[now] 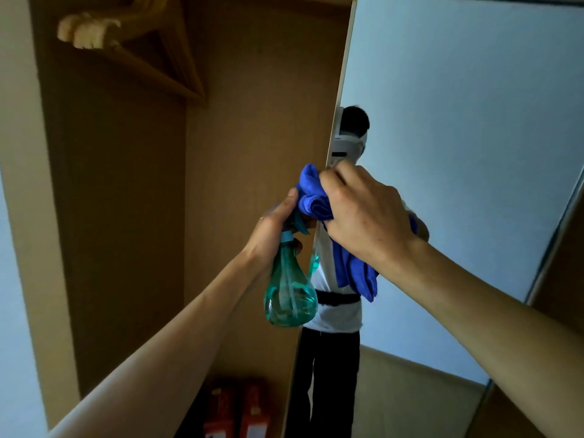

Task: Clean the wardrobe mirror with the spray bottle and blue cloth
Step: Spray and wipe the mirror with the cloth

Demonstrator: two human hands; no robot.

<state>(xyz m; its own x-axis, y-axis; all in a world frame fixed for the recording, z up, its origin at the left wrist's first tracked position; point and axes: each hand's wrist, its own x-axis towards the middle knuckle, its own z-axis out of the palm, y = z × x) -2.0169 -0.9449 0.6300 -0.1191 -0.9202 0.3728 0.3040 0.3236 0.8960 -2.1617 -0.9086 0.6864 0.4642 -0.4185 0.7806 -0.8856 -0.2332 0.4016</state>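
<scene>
The wardrobe mirror (458,121) fills the right half of the view on an opened door, reflecting a person in a white top. My right hand (363,213) grips a bunched blue cloth (313,197) against the mirror's left edge; a flap of the cloth hangs below my wrist. My left hand (275,229) holds a teal see-through spray bottle (289,295) by its neck, just left of the mirror edge, with the thumb up near the cloth. The bottle's nozzle is hidden behind my hand and the cloth.
The open wardrobe (252,121) has brown wooden walls. Wooden hangers (151,52) hang at the upper left. Two red boxes (237,409) stand on the wardrobe floor. The mirror's metal frame (550,241) runs down the right side.
</scene>
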